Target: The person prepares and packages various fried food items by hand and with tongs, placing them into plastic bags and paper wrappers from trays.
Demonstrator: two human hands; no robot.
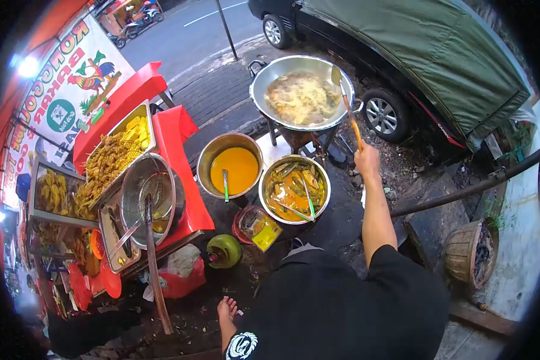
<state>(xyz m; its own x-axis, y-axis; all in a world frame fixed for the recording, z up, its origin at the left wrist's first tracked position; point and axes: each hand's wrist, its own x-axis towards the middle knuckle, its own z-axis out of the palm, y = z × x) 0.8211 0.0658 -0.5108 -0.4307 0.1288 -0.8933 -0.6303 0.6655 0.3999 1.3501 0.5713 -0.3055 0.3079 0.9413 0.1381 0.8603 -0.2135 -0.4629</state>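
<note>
My right hand (367, 161) is closed around the wooden handle of a spatula (353, 120). The spatula's flat metal blade is at the right inner side of a large wok (259, 99), where pale, foamy oil (303, 96) bubbles. What fries under the foam cannot be made out. My left hand (227, 308) hangs low near my side, fingers loosely curled and apart, with nothing visible in it. Nearer to me than the wok stand a pot of orange liquid (237, 165) with a green-handled spoon and a pot of pieces in orange broth (288, 180) with utensils in it.
At left, a red-covered table (189, 174) bears a tray of fried food (111, 156) and a metal strainer bowl (144, 210) with a long wooden handle. A green gas cylinder (225, 251) stands below. A vehicle under a green cover (420, 54) is parked beyond the wok; a basket (462, 252) lies right.
</note>
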